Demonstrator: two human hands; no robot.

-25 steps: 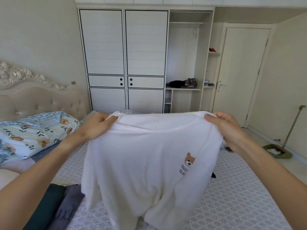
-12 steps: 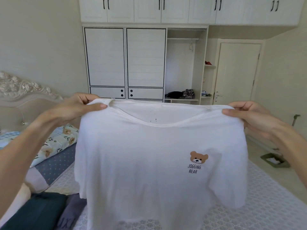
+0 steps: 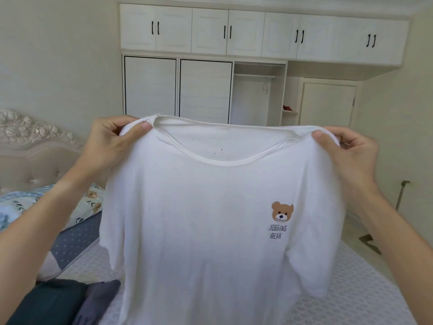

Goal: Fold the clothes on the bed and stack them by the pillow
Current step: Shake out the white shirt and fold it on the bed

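A white T-shirt (image 3: pixel 206 219) with a small bear print hangs spread out in front of me, front side facing me. My left hand (image 3: pixel 110 141) pinches its left shoulder and my right hand (image 3: pixel 349 153) pinches its right shoulder, both raised to chest height above the bed (image 3: pixel 351 299). The shirt's lower hem runs out of the frame. A floral pillow (image 3: pixel 21 205) lies at the left by the headboard. Folded dark clothes (image 3: pixel 58 301), one teal and one grey-purple, sit at the lower left on the bed.
A padded headboard (image 3: pixel 30 151) stands at the left. A white wardrobe (image 3: pixel 203 90) with an open shelf section fills the far wall, and a door (image 3: pixel 328 104) is at its right. A mop handle (image 3: pixel 400 195) leans by the right wall.
Both hands have lifted the T-shirt higher and pulled it wider, so it now hangs flat. My view has tilted upward, showing the upper cabinets.
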